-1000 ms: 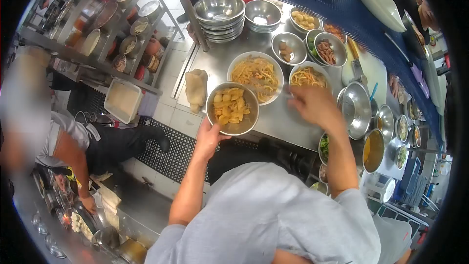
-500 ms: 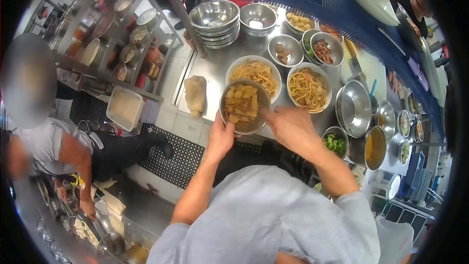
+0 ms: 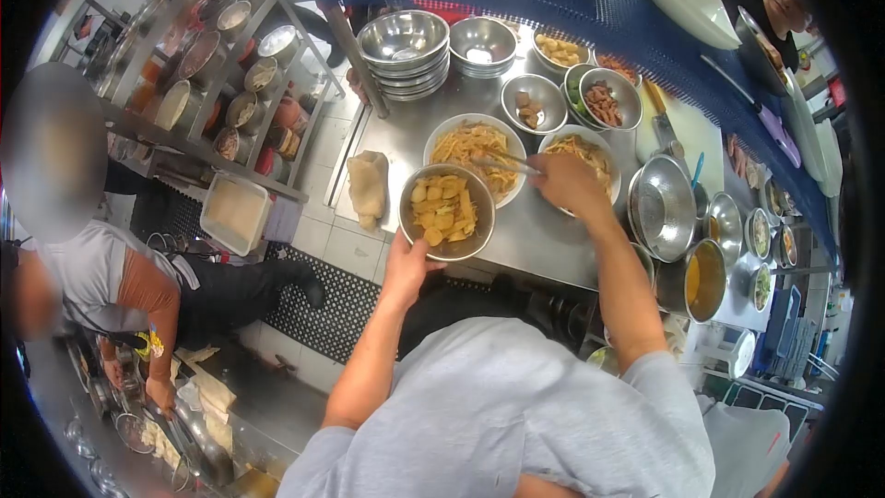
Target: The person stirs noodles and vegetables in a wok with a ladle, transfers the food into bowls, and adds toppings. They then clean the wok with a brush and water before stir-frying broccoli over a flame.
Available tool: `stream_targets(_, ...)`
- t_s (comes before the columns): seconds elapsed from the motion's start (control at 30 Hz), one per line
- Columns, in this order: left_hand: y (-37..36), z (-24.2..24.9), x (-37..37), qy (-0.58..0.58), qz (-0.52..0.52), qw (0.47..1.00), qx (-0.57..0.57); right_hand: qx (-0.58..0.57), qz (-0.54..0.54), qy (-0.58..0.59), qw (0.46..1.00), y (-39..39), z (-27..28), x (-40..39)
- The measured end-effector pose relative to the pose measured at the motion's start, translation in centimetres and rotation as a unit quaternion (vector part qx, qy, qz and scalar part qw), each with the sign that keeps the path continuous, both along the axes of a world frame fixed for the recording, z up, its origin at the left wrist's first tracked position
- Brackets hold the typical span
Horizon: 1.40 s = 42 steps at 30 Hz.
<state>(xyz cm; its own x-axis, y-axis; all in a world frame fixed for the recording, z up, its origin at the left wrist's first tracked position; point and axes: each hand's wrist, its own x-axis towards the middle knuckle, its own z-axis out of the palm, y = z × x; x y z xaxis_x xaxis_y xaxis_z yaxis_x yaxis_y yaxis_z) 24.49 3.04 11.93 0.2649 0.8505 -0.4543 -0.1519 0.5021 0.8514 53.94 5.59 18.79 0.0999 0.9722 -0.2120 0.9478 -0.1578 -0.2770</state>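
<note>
At the far left, a co-worker (image 3: 101,281) in a grey shirt stands with both arms lowered toward pans. Next, on the floor side, there is a white tub (image 3: 266,219). On the left end of the bench (image 3: 524,235) lies a crumpled beige cloth (image 3: 367,189), and behind it stands a stack of metal bowls (image 3: 406,74).

The left hand (image 3: 406,269) grasps a metal bowl (image 3: 475,242) from below, with the thumb at its rim; this bowl, filled with yellow pieces, is in front of the bench edge, slightly tilted. Just behind is a white bowl (image 3: 430,149) of noodles. Above these noodles is a pair of tongs (image 3: 509,166); I cannot tell if the tips touch them. The fingers of the right hand (image 3: 573,186) are closed around the tongs, and this hand partly covers a second noodle bowl (image 3: 616,159).

Farther right are a large metal bowl (image 3: 666,212) and a pot (image 3: 667,293) with orange-yellow liquid.
</note>
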Motion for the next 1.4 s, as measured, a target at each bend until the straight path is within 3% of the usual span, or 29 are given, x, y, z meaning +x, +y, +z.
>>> stream_targets(0.1, 0.1, 0.7, -0.3, -0.005, -0.017, 1.000, -0.003, 0.073, -0.036, 0.022, 0.996, -1.8, 3.5, -2.1)
stream_targets(0.2, 0.4, 1.1, -0.2, 0.037, -0.034, 0.999, 0.012, 0.039, 0.053, 0.012, 0.998, -3.4, 7.6, -3.8)
stream_targets(0.3, 0.2, 1.8, 0.5, 0.052, -0.030, 0.997, 0.039, 0.009, 0.116, -0.051, 0.992, -2.8, 6.5, -5.7)
stream_targets(0.33, 0.2, 1.8, 0.8, 0.055, -0.020, 0.998, 0.038, 0.072, 0.135, -0.026, 0.988, -2.4, 5.3, -5.8)
stream_targets(0.43, 0.7, 0.6, 0.1, 0.045, -0.023, 0.998, 0.031, 0.034, 0.087, -0.022, 0.995, -2.3, 5.4, -5.2)
stream_targets(0.53, 0.9, -0.4, -0.5, 0.049, -0.010, 0.999, 0.013, 0.091, 0.072, 0.005, 0.993, -2.2, 5.9, -3.2)
stream_targets(0.73, 0.8, -0.6, -0.8, 0.046, -0.007, 0.999, -0.008, 0.015, 0.041, -0.070, 0.997, 0.7, 2.1, -1.0)
stream_targets(0.83, 1.0, -0.2, -0.7, 0.057, -0.022, 0.998, 0.013, 0.081, 0.064, 0.001, 0.995, -1.2, 6.7, -3.2)
stream_targets(0.93, 0.9, 0.8, 0.0, 0.071, -0.008, 0.996, 0.047, 0.055, 0.172, -0.033, 0.983, -2.3, 6.9, -5.3)
stream_targets(1.03, 1.0, 1.6, 0.6, 0.060, -0.010, 0.997, 0.051, 0.073, 0.190, -0.010, 0.979, -1.5, 4.9, -6.4)
stream_targets(1.17, 1.5, 0.7, -0.2, 0.050, 0.009, 0.998, 0.027, 0.028, 0.117, 0.029, 0.992, -1.4, 6.4, -4.6)
stream_targets(1.27, 1.3, 0.6, -0.3, 0.045, 0.022, 0.999, 0.022, 0.095, 0.094, 0.048, 0.990, -1.8, 6.9, -2.6)
stream_targets(1.4, 1.2, -0.4, -0.9, 0.048, -0.008, 0.999, 0.011, 0.076, 0.024, 0.014, 0.997, -0.4, 6.8, -0.9)
